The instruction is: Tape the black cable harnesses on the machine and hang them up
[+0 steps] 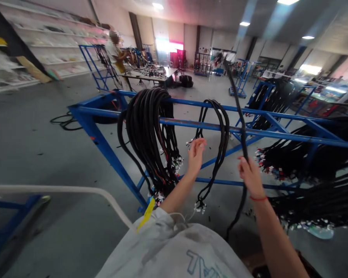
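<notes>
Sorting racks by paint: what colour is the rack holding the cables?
Blue rack, clearest in the head view.

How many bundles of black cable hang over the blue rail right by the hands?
2: a thick bundle left of the left hand, a thin bundle between both hands. More hang farther right.

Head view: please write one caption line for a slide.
Right hand grips a black cable; left hand reaches hanging cable loops on blue rack.

Both hands raised: left (196, 154) loose, right (251, 173) clenched.
</notes>
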`<action>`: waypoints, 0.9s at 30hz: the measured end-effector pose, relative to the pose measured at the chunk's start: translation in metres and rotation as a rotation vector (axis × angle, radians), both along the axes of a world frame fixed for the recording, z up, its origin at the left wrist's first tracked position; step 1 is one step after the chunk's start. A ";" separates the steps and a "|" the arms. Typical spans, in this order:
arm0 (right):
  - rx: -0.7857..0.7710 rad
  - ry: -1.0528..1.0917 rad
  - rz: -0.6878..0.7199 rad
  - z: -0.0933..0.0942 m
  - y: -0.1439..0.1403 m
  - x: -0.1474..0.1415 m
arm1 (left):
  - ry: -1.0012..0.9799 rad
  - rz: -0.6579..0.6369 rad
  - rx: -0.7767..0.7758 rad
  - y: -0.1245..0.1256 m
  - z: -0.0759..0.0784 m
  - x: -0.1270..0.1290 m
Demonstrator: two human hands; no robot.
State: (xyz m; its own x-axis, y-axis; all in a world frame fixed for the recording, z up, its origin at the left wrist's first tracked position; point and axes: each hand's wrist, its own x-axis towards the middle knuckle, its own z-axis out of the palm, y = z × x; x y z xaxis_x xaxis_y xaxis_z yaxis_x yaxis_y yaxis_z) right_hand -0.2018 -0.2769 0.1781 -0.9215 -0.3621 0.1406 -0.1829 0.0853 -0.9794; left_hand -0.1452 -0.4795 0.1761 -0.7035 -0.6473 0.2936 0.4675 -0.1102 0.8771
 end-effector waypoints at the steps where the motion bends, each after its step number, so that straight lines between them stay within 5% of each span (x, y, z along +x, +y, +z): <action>1: 0.065 0.087 -0.017 -0.001 -0.018 0.005 | -0.034 -0.077 -0.011 -0.004 -0.005 -0.002; 5: 0.163 0.210 0.045 -0.015 -0.064 0.025 | -0.053 -0.552 -0.121 -0.012 0.008 -0.025; 8: 0.296 0.317 0.055 -0.015 -0.057 0.025 | -0.022 -0.901 -0.087 -0.003 0.029 -0.049; 10: 0.424 0.374 0.076 -0.010 -0.036 0.020 | -0.011 -0.993 -0.003 0.008 0.036 -0.060; 13: 0.482 0.383 0.023 0.000 -0.001 0.015 | 0.017 -0.928 0.107 0.025 0.031 -0.062; 18: 0.307 0.534 -0.225 0.031 0.020 0.025 | -0.028 -0.782 0.090 0.032 0.013 -0.046; 23: 0.263 0.933 -0.211 0.085 -0.027 0.016 | -0.064 -0.685 -0.044 0.029 0.008 -0.048; 27: 0.487 1.090 -0.139 0.134 -0.092 -0.033 | -0.041 -0.671 -0.067 0.029 0.006 -0.053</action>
State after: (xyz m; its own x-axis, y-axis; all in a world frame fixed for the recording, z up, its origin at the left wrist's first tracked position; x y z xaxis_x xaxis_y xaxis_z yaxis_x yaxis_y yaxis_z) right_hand -0.2345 -0.3692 0.3119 -0.4382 -0.5012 0.7462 -0.8552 0.4881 -0.1744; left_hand -0.1980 -0.4501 0.1824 -0.9581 -0.0479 0.2823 0.2829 -0.3097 0.9078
